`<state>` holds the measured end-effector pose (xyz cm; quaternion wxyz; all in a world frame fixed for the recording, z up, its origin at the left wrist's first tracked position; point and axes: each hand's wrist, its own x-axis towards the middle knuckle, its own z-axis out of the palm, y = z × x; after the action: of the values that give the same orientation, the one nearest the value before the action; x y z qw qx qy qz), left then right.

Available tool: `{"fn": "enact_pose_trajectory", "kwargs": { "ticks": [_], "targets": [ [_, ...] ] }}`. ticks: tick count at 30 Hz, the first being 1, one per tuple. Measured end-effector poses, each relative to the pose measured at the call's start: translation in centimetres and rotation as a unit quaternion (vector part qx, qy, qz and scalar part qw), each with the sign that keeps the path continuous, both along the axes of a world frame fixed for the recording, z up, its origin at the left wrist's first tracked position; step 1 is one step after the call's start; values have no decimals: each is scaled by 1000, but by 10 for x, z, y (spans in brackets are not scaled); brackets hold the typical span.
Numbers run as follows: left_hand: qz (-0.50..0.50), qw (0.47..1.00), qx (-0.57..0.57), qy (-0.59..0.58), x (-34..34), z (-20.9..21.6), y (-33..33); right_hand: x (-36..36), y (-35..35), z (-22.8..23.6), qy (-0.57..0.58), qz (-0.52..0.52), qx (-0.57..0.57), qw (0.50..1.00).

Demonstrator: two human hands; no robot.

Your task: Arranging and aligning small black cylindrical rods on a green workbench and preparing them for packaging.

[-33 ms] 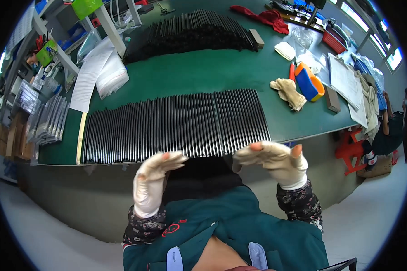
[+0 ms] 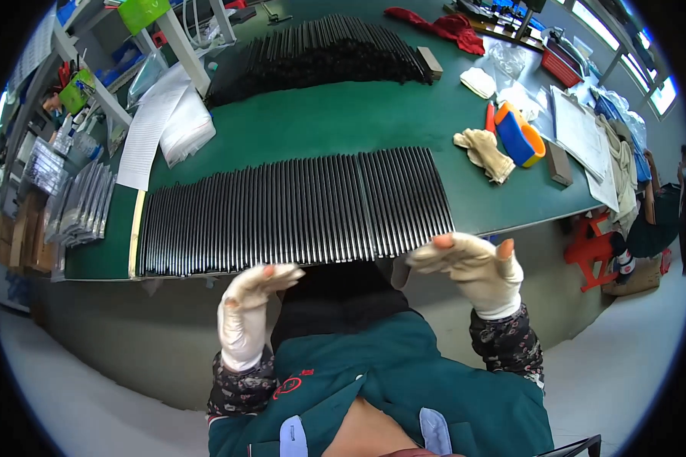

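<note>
A long row of slim black rods (image 2: 282,209) lies side by side along the near edge of the green table, their shiny ends toward me. My left hand (image 2: 249,308), in a white glove with bare fingertips showing, is at the near ends left of the row's middle. Its fingers are stretched out and hold nothing. My right hand (image 2: 476,270), gloved alike, is at the row's right near corner, fingers extended and thumb apart, also holding nothing. Whether either hand touches the rod ends cannot be made out. A pale wooden strip (image 2: 136,232) borders the row's left end.
Farther back lies a pile of black rods (image 2: 320,57) with a block (image 2: 430,62) at its right. A cream glove (image 2: 485,154), a blue-and-orange tape dispenser (image 2: 520,137) and another block (image 2: 559,165) sit to the right. Papers (image 2: 149,141) lie left; a red stool (image 2: 587,251) stands beyond the table.
My hands have moved slightly apart: the left one to the left, the right one to the right and a little farther forward. The rods look unchanged.
</note>
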<state>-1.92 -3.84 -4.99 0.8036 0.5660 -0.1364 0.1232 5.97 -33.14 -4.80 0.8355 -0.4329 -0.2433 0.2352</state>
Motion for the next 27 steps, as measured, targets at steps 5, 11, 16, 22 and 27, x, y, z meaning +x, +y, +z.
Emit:
{"fn": "enact_pose_trajectory", "kwargs": {
  "ticks": [5, 11, 16, 22, 27],
  "targets": [
    [173, 965, 166, 109, -50, -37, 23, -24, -28, -18, 84, -146, 66, 983],
    [158, 962, 169, 145, -67, -57, 6, -35, -25, -18, 114, -180, 125, 969],
    [167, 915, 358, 76, -70, -61, 15, -42, -15, -14, 20, -350, -121, 929],
    [171, 905, 381, 85, -71, -80, 18, -41, -23, -25, -64, -376, -318, 868],
    [165, 911, 367, 90, -58, -83, 11, -15, -22, -42, -88, -335, -414, 842]
  ]
}}
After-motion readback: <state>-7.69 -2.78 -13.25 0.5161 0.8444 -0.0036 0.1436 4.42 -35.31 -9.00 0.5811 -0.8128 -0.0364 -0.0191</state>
